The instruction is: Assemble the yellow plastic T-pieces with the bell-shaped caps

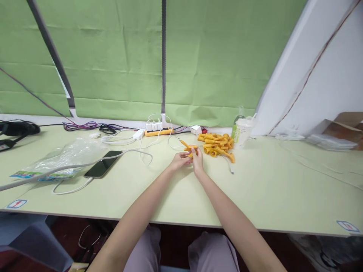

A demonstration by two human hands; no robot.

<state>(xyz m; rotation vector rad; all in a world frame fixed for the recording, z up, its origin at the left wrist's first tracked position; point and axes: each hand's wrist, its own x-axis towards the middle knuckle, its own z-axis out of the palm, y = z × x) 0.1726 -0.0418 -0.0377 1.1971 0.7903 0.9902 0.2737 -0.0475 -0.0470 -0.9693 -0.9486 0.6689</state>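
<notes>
Both hands meet over the middle of the table, around one yellow-orange plastic piece [193, 147] with a thin ribbed end pointing up and left. My left hand [181, 160] has its fingers closed on the piece's lower left side. From the right, my right hand [197, 158] pinches the same piece, thumb on top. The fingers cover part of its shape. Just right of the hands lies a pile of similar yellow-orange pieces [217, 142], some with round hollow ends.
Behind the hands are a power strip [159, 131] and white cables. A phone [103, 165] and clear plastic bag [68, 156] lie left. A plastic cup [243, 132] stands behind the pile, with a cardboard box [347, 128] far right.
</notes>
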